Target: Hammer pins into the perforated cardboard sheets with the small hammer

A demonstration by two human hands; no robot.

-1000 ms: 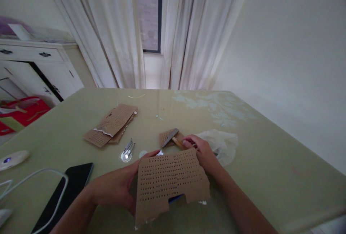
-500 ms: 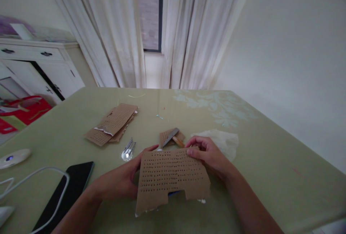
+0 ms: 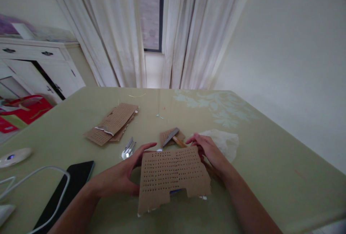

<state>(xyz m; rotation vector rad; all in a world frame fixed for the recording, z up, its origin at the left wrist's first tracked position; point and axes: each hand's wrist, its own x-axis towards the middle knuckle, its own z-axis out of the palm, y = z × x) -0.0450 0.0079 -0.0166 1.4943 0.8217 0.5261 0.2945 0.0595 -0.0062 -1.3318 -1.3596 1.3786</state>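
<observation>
The tilted perforated cardboard (image 3: 175,171) is between the hands above the worktop (image 3: 262,169), its long axis running side to side. The left hand (image 3: 121,175) curves about its left edge; the right hand (image 3: 211,151), at its upper right corner, is nearer the wooden-handled tool (image 3: 178,140). Whether either grip closes, I cannot tell.

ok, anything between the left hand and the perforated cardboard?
Nothing visible: the left hand sits at the left edge of the cardboard. The wooden-handled tool lies past its far edge, nearer the right hand. Anything behind the cardboard is hidden.
</observation>
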